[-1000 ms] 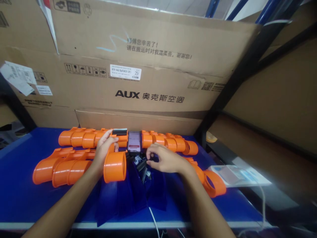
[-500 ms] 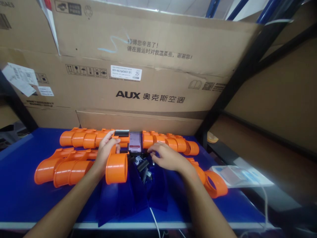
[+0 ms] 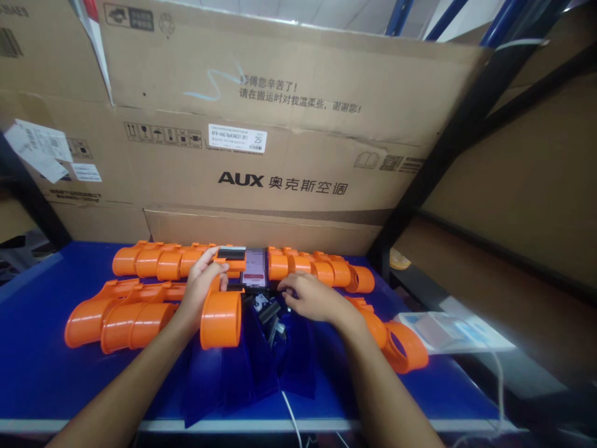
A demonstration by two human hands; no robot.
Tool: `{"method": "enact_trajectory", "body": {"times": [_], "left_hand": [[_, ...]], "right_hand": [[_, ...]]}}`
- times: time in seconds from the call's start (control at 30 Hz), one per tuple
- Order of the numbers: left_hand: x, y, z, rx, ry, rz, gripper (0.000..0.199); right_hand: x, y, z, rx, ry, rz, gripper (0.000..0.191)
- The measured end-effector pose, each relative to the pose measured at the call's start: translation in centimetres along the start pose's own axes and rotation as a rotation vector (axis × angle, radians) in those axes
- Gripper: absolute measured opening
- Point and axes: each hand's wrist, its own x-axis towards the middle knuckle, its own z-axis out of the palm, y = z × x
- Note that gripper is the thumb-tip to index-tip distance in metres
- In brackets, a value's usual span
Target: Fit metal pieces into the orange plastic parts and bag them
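Left hand: closed around an orange piece (image 3: 220, 320), fingers and thumb (image 3: 204, 280) wrapping its upper part, the ring end hanging below.
Right hand: fingers curled, thumb near them (image 3: 310, 297), above the small parts; whether it pinches anything, I cannot tell.
Small parts: black and silver, heaped (image 3: 269, 313) among dark blue plastic pieces (image 3: 249, 373); whether a pouch holds them is unclear.
Phone: behind the heap (image 3: 255, 264), screen lit.
Orange rings: in rows (image 3: 148, 264) left and right on the blue table (image 3: 41, 323); visible openings look hollow.
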Motion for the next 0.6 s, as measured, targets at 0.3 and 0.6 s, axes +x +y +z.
{"method": "enact_trajectory", "body": {"times": [0.3, 0.6], "left_hand": [[-0.11, -0.04, 0.12, 0.036, -0.012, 0.019, 0.024], [-0.07, -0.34, 0.16, 0.015, -0.033, 0.000, 0.023]], "right_hand": [[0.19, 0.06, -0.14, 0.012, -0.045, 0.034, 0.021], [0.39, 0.51, -0.04, 0.003, -0.018, 0.010, 0.016]]}}
